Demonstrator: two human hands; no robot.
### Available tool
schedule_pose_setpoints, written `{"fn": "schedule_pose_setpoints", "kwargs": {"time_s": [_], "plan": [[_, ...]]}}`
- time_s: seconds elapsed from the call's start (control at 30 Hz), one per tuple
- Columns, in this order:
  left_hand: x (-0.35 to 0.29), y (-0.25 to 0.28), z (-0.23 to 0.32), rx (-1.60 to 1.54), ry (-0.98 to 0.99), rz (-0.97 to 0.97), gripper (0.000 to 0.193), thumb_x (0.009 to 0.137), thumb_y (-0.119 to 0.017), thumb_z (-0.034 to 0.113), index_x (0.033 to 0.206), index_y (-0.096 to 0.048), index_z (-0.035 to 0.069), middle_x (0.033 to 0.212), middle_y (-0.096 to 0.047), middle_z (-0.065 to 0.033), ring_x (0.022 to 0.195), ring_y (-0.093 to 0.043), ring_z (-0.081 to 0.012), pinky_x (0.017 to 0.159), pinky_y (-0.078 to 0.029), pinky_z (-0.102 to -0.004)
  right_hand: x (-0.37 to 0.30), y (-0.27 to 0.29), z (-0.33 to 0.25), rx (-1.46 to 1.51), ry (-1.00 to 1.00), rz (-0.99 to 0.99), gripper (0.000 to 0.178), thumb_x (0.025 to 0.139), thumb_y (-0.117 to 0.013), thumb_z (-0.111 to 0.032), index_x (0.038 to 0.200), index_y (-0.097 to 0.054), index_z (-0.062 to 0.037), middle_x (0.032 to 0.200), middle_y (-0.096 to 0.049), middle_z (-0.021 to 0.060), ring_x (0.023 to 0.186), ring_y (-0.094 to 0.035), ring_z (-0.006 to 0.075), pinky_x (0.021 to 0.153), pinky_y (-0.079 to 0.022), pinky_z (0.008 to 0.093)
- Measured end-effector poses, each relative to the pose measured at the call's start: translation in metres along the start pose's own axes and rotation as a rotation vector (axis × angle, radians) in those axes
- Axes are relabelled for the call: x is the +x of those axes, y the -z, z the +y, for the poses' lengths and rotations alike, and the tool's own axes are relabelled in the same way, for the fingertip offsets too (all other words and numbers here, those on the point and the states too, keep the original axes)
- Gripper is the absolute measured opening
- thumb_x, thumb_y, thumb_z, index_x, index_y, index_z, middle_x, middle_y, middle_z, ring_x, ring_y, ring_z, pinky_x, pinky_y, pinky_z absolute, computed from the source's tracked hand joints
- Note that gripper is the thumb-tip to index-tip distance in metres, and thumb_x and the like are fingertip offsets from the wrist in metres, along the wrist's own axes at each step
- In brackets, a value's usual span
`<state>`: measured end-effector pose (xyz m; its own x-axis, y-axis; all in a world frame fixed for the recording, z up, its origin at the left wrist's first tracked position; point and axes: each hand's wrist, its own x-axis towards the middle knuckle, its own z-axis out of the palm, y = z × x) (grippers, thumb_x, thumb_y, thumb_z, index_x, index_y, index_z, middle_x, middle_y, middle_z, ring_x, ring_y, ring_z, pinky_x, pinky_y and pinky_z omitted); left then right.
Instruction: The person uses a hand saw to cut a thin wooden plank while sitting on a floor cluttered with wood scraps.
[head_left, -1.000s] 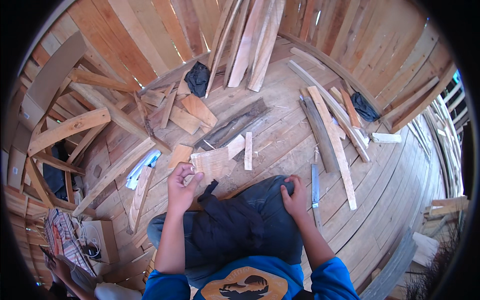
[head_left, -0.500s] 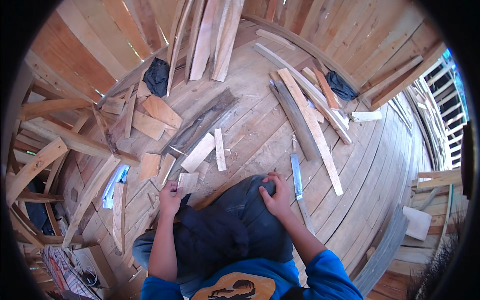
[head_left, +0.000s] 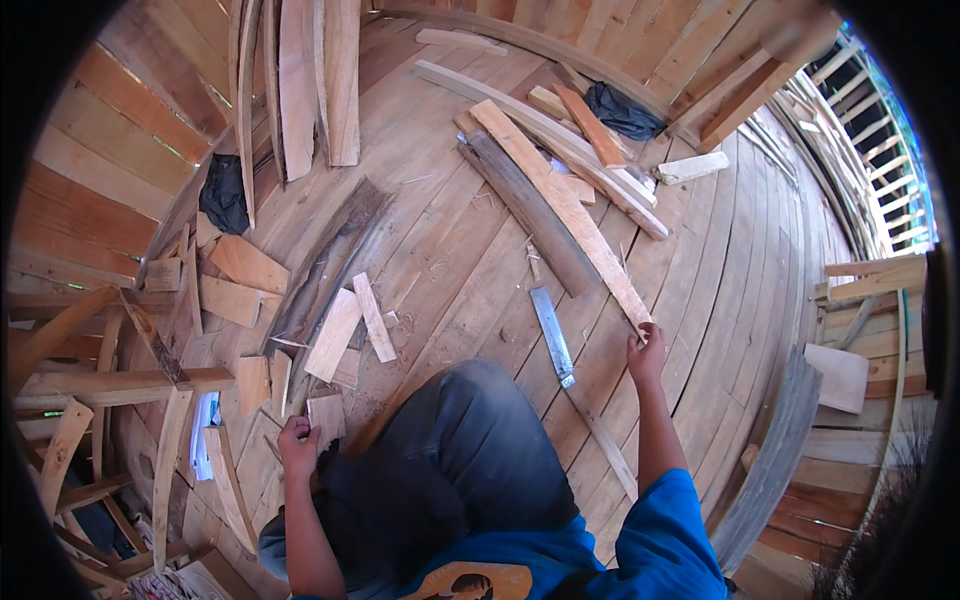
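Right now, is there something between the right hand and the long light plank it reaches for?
Nothing visible. The right hand already touches the near end of the long light plank. The metal blade lies to its left, apart from both.

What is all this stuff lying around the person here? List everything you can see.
Long plank: one, pale wood, lying diagonally on the floor, its near end at the right hand.
Dark weathered plank: one, grey-brown, beside the long plank on its left.
Metal ruler: one, silver, on the floor left of the right hand.
Short offcuts: several, pale wood, on the floor ahead of the left hand.
Dark cloths: two, black, one at left and one at the far wall.
Leaning boards: several, pale, top left.
Plank floor: brown.
Left hand: holds a small wood piece.
Right hand: grips the long plank's end.
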<state>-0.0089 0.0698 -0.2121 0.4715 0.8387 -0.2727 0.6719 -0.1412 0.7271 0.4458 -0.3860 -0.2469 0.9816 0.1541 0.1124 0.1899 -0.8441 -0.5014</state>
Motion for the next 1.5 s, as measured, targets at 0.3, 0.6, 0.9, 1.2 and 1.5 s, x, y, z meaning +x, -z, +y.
{"fn": "schedule_pose_setpoints", "kwargs": {"time_s": [0.3,0.6,0.9,1.2,1.5], "plan": [[0.005,-0.003,-0.022,0.078,0.057,-0.014,0.019,0.074,-0.069,0.0,0.088,-0.056,-0.002,0.077,-0.064,-0.0112,0.072,-0.065,-0.0183,0.066,-0.05,-0.0308,0.045,-0.003,0.021,-0.339,-0.155,-0.204,0.063,0.071,-0.075,-0.027,0.125,-0.05,-0.0086,0.117,-0.054,0.0159,0.11,-0.052,0.0343,0.091,-0.045,0.0439],[0.005,-0.007,-0.02,0.086,0.029,-0.027,0.02,0.073,-0.07,0.002,0.088,-0.057,-0.003,0.076,-0.064,-0.011,0.071,-0.064,-0.0184,0.064,-0.05,-0.0312,0.053,0.018,0.01,-0.315,-0.186,-0.25,0.043,0.066,-0.078,-0.029,0.096,-0.061,-0.0042,0.094,-0.063,0.0181,0.088,-0.062,0.035,0.078,-0.049,0.0432],[0.006,-0.004,-0.026,0.16,0.042,-0.045,0.026,0.072,-0.073,0.007,0.093,-0.06,-0.002,0.08,-0.066,-0.0129,0.073,-0.065,-0.0203,0.069,-0.051,-0.0327,0.025,0.021,0.002,-0.149,0.014,-0.107,0.027,0.072,-0.075,-0.019,0.09,-0.063,-0.0018,0.083,-0.065,0.0178,0.075,-0.063,0.0339,0.065,-0.049,0.0409],[0.006,-0.008,-0.034,0.151,0.118,-0.066,0.053,0.07,-0.076,0.016,0.115,-0.052,0.001,0.102,-0.066,-0.0185,0.095,-0.064,-0.0294,0.084,-0.049,-0.0377,-0.002,0.043,-0.025,0.328,-0.17,-0.476,0.024,0.083,-0.069,-0.02,0.095,-0.065,0.0007,0.072,-0.06,0.0033,0.064,-0.057,0.0116,0.058,-0.045,0.0307],[-0.005,-0.004,-0.006,0.114,0.075,-0.087,0.052,0.07,-0.077,0.019,0.114,-0.053,0.003,0.107,-0.064,-0.0184,0.101,-0.062,-0.0327,0.088,-0.048,-0.0405,-0.032,0.104,-0.154,0.925,-0.32,-0.79,0.034,0.084,-0.068,-0.02,0.112,-0.061,-0.0005,0.085,-0.064,0.0023,0.067,-0.061,0.0092,0.059,-0.048,0.0248]]}}
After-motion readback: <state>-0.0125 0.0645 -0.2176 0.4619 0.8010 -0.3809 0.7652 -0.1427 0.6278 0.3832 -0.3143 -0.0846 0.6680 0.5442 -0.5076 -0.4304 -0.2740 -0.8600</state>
